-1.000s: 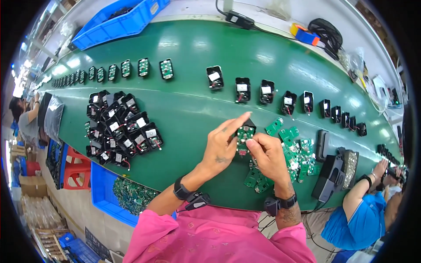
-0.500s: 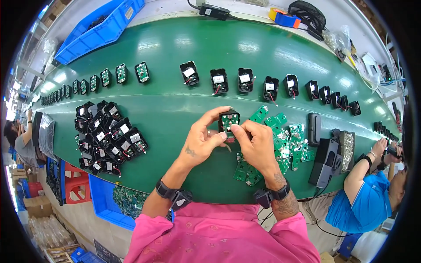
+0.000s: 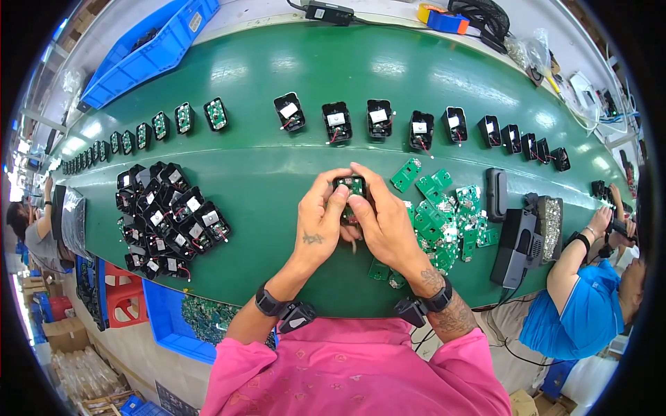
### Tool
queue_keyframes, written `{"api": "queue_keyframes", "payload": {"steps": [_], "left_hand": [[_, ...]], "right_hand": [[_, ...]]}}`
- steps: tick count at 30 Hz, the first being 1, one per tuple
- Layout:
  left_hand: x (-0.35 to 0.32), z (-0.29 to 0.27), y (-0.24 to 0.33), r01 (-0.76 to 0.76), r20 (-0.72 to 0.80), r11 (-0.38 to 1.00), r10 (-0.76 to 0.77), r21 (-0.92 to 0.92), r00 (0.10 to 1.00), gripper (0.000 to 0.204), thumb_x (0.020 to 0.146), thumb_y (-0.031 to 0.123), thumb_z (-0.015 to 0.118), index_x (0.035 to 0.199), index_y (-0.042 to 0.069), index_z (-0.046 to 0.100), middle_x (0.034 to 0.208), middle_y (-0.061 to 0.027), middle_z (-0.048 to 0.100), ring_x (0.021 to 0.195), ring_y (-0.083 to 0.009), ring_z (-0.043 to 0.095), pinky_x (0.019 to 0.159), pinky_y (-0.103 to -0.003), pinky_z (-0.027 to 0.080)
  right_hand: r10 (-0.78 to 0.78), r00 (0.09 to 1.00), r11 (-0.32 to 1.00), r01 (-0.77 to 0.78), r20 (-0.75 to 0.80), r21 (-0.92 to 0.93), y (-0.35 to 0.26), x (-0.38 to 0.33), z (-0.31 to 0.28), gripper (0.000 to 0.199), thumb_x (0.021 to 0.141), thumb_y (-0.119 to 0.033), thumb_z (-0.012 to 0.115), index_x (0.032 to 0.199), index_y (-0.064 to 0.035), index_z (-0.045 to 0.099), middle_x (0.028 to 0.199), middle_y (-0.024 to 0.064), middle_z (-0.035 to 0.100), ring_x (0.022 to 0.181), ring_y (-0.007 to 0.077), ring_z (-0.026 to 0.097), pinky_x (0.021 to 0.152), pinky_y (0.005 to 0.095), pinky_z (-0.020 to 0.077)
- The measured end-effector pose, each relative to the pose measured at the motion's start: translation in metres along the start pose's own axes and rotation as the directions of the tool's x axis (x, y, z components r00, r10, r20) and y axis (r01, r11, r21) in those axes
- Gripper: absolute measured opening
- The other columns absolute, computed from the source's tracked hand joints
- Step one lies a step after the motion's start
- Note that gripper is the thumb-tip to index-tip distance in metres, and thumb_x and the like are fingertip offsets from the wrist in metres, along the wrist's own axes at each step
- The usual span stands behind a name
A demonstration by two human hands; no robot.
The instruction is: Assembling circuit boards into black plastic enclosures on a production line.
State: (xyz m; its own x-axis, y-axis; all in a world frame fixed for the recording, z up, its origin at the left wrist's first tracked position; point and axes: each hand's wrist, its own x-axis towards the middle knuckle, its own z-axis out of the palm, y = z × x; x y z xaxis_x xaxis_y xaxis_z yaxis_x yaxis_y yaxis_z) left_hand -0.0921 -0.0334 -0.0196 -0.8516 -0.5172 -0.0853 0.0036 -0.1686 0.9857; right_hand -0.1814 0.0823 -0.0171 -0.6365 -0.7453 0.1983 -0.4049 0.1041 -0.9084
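Your left hand (image 3: 318, 216) and right hand (image 3: 383, 225) grip a small black plastic case (image 3: 338, 180), thumbs on its green rectangular circuit board (image 3: 354, 186)

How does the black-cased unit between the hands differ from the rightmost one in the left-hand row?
The held unit is gripped by the left hand and right hand; the row unit rests on the green table.
The hands partly cover the held unit's green board; the row unit's board lies uncovered.
Both have black cases with green boards inside.
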Motion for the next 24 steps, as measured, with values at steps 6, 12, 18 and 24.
{"api": "queue_keyframes", "payload": {"steps": [6, 12, 18, 24], "left_hand": [[0.0, 0.003, -0.008, -0.112, -0.033, 0.993, 0.111, -0.028, 0.993, 0.028, 0.103, 0.013, 0.049, 0.128, 0.0, 0.053, 0.105, -0.0119, 0.065, 0.079, -0.0144, 0.068, 0.054, -0.025, 0.059], [-0.007, 0.012, -0.008, -0.269, -0.081, 0.963, 0.269, 0.01, 0.96, 0.027, 0.102, 0.014, 0.052, 0.126, 0.0, 0.056, 0.106, -0.0112, 0.065, 0.086, -0.0158, 0.069, 0.06, -0.027, 0.062], [-0.007, 0.013, -0.004, -0.309, -0.113, 0.944, 0.322, 0.113, 0.94, 0.026, 0.102, 0.016, 0.053, 0.124, 0.003, 0.058, 0.099, -0.0093, 0.067, 0.076, -0.0152, 0.069, 0.058, -0.027, 0.06], [0.046, -0.047, 0.031, -0.182, -0.424, 0.901, 0.354, 0.395, 0.834, 0.025, 0.103, 0.016, 0.046, 0.122, 0.005, 0.057, 0.094, -0.0118, 0.063, 0.059, -0.0172, 0.067, 0.047, -0.028, 0.055]], "right_hand": [[0.022, 1.0, 0.996, -0.02, -0.02, 0.082, -0.004, 0.002, 0.001, 0.037, 0.099, -0.011, 0.052, 0.136, -0.0069, 0.051, 0.106, 0.0217, 0.065, 0.086, 0.032, 0.067, 0.071, 0.0404, 0.0533], [-0.144, 0.98, 0.989, 0.149, -0.138, 0.024, 0.001, -0.002, 0.004, 0.033, 0.097, -0.005, 0.054, 0.131, -0.0084, 0.057, 0.108, 0.0185, 0.066, 0.085, 0.0313, 0.067, 0.072, 0.0402, 0.054], [-0.229, 0.954, 0.974, 0.225, -0.193, -0.04, 0.002, 0.0, 0.009, 0.036, 0.098, -0.008, 0.056, 0.134, -0.0045, 0.054, 0.096, 0.0112, 0.065, 0.075, 0.0186, 0.063, 0.07, 0.0318, 0.0519], [-0.219, 0.923, 0.939, 0.112, -0.317, -0.325, 0.018, 0.012, -0.034, 0.035, 0.092, -0.012, 0.064, 0.125, -0.0006, 0.061, 0.093, 0.0124, 0.063, 0.081, 0.0238, 0.06, 0.072, 0.035, 0.0501]]}}
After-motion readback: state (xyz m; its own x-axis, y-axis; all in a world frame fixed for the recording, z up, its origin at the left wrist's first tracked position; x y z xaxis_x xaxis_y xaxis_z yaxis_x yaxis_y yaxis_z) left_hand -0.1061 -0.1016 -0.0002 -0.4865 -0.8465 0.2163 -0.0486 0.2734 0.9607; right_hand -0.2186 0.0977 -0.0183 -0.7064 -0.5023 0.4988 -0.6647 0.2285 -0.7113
